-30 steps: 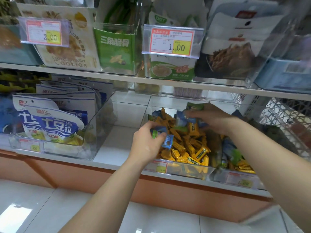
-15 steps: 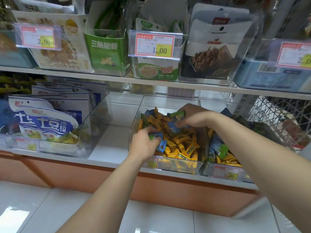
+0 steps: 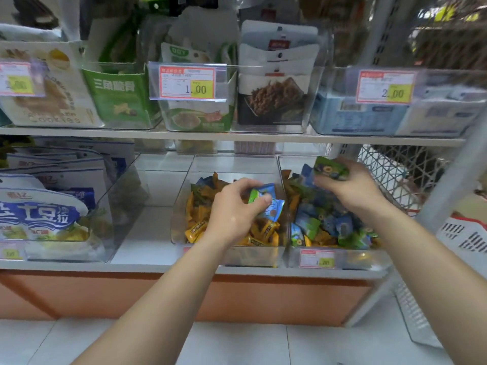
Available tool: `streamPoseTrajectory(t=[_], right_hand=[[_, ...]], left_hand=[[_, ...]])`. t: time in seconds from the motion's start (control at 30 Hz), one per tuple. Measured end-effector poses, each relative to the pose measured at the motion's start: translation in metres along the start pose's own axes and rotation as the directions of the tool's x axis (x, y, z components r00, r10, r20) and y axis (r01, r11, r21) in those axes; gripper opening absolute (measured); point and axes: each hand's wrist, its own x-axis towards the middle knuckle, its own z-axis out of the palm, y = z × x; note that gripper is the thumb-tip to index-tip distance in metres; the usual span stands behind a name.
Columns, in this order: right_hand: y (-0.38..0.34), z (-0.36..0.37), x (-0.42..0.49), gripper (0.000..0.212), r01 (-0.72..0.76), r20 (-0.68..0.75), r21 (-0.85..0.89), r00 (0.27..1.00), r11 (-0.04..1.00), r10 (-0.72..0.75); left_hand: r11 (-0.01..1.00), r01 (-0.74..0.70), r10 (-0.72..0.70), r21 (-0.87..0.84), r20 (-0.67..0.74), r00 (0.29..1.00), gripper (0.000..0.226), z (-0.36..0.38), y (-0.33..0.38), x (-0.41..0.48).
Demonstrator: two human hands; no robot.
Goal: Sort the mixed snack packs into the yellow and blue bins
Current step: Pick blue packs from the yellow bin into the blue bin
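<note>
A clear straight-walled plastic bin [image 3: 253, 256] on the lower shelf is heaped with small crinkly yellow foil packs [image 3: 196, 230]. Over it the left hand [image 3: 232, 212] pinches glossy blue-and-green packs [image 3: 268, 204] between thumb and fingers. The matching clear bin beside it [image 3: 363, 259] holds mostly blue-green sachets [image 3: 308, 222], and above them the right hand [image 3: 353, 191] curls round another green-blue pack [image 3: 330, 168].
</note>
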Motion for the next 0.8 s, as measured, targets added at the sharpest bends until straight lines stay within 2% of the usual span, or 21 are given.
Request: streamPoseTrajectory(t=[0.13,0.2,0.3,0.4,0.43,0.5,0.53,0.6,0.7,0.8], right_hand=[[0.036,-0.026,0.001,0.014,-0.132,-0.073,0.126,0.987,0.983,0.142],[0.049,-0.029,0.007,0.019,-0.169,-0.082,0.156,0.980,0.973,0.183],[0.065,-0.025,0.018,0.043,-0.168,-0.074,-0.051,0.984,0.985,0.164],[0.074,-0.022,0.024,0.066,-0.150,-0.071,-0.279,0.988,0.949,0.135],[0.077,-0.024,0.026,0.071,-0.139,-0.052,-0.334,0.990,0.932,0.129],[0.080,-0.031,0.028,0.077,-0.132,-0.009,-0.393,0.990,0.910,0.140],[0.080,-0.034,0.027,0.076,-0.137,-0.002,-0.391,0.989,0.910,0.148],[0.075,-0.039,0.024,0.067,-0.125,-0.019,-0.389,0.992,0.913,0.127],[0.057,-0.036,0.015,0.042,-0.052,-0.027,-0.414,0.999,0.909,0.045],[0.026,-0.017,0.005,0.030,0.037,0.076,-0.429,0.997,0.903,-0.005]], left_hand=[[0.985,-0.129,0.116,0.112,0.115,0.987,0.036,0.054,0.022,0.017],[0.949,-0.194,0.155,0.249,0.166,0.974,0.040,0.080,0.027,0.029],[0.842,-0.254,0.159,0.476,0.230,0.960,0.043,0.104,0.025,0.048],[0.631,-0.315,0.161,0.709,0.278,0.947,0.041,0.114,0.020,0.061],[0.575,-0.322,0.159,0.752,0.283,0.946,0.041,0.115,0.019,0.063],[0.527,-0.318,0.155,0.788,0.279,0.948,0.047,0.113,0.018,0.065],[0.530,-0.317,0.161,0.787,0.274,0.948,0.050,0.111,0.019,0.064],[0.601,-0.292,0.141,0.744,0.261,0.955,0.053,0.101,0.021,0.058],[0.701,-0.214,0.093,0.681,0.210,0.973,0.046,0.067,0.019,0.038],[0.728,-0.151,0.109,0.669,0.105,0.988,0.040,0.011,0.006,0.011]])
